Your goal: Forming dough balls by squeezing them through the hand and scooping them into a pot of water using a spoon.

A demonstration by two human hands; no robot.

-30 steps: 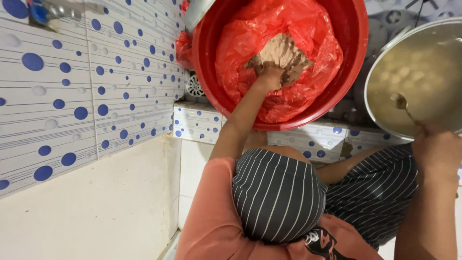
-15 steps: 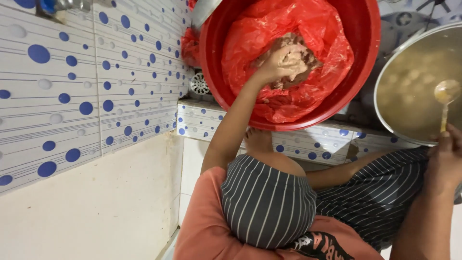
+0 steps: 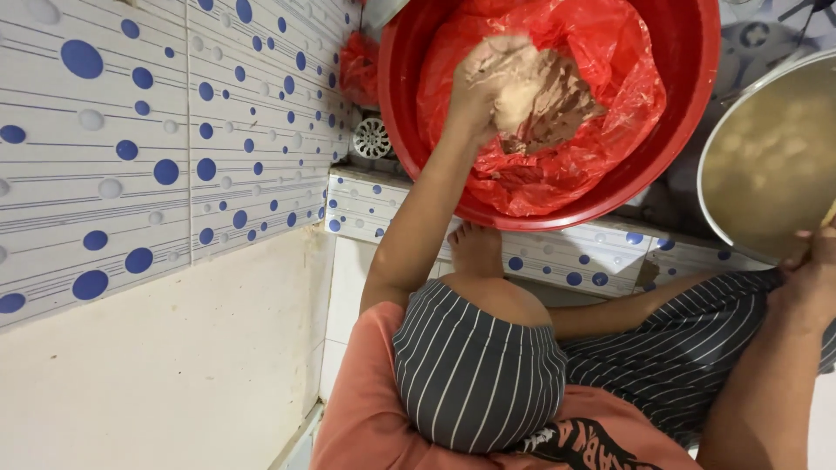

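Dough, a brownish lump, sits in the upper middle of the frame on a red plastic sheet that lines a big red basin.

Nearest to me, at the bottom of the frame, are my knees in striped grey trousers and the hem of my pink shirt. One bare foot shows just above the left knee, against a low tiled step with blue dots.

My right hand is at the right edge, lower middle, closed around a thin stick-like handle whose end barely shows at the frame's edge; I cannot tell what sort of tool it is. It rests against the rim of a metal pot full of cloudy pale liquid with round lumps in it.

My left arm reaches up from the left knee into the basin. My left hand is curled shut around a pale handful of the dough, lifted just above the main lump and touching it.

Farther off, a round metal drain cover lies left of the basin, with a crumpled red bag above it. A white wall of tiles with blue dots fills the upper left.
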